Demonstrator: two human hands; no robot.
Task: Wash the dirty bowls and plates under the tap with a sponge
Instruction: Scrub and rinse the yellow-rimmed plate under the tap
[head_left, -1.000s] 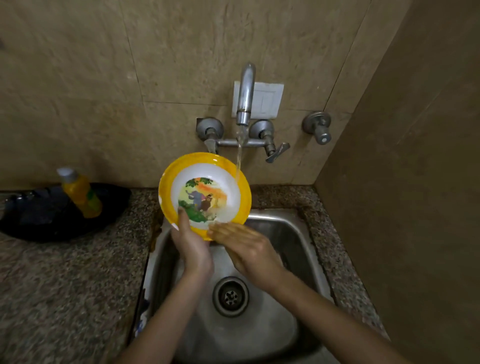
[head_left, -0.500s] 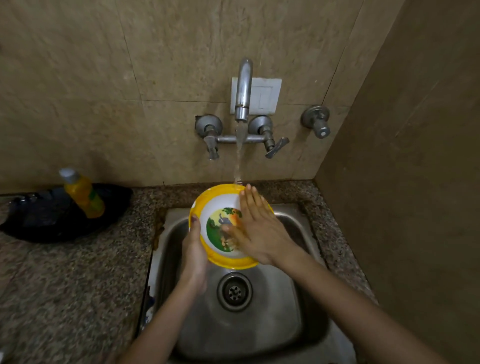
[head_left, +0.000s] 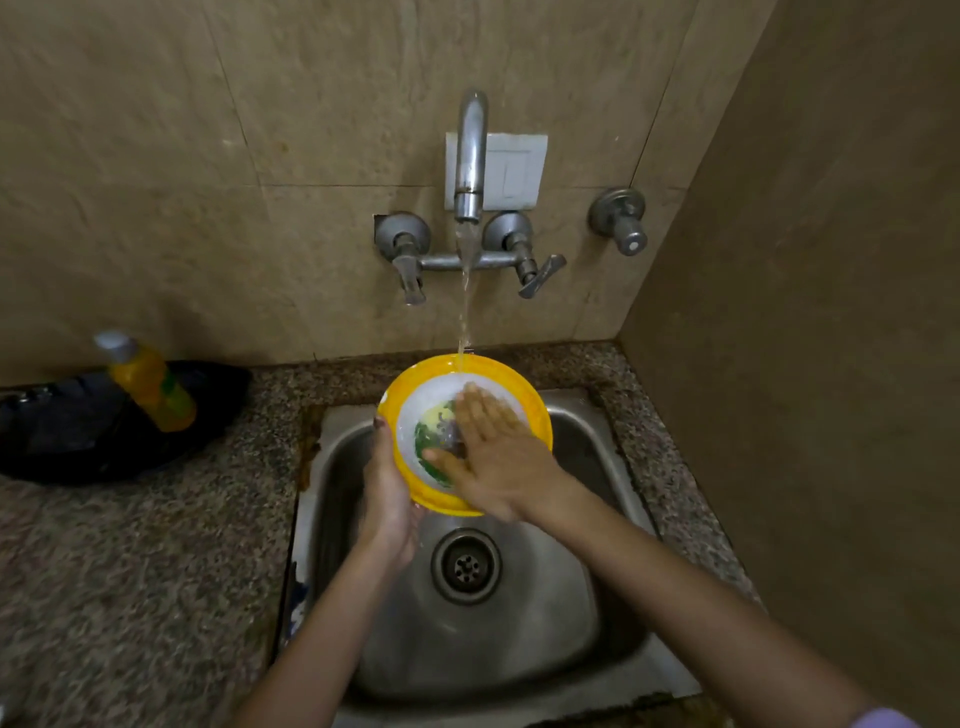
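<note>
A yellow-rimmed bowl (head_left: 415, 387) with a white inside and a coloured picture is tilted over the steel sink (head_left: 587, 452). My left hand (head_left: 387, 499) grips its lower left rim, thumb on the rim. My right hand (head_left: 493, 452) lies flat inside the bowl with straight fingers pressing on the picture. Water runs from the tap (head_left: 470, 156) onto the bowl's far rim. No sponge is in sight.
A yellow bottle of dish liquid (head_left: 148, 384) stands in a black pan (head_left: 62, 441) on the granite counter (head_left: 130, 571) at the left. Two tap handles and a separate valve (head_left: 621, 221) stick out of the tiled wall. A brown side wall closes the right.
The bowl came down from in front of the tap handles to under the stream over the sink. My right hand moved from the rim to flat inside the bowl.
</note>
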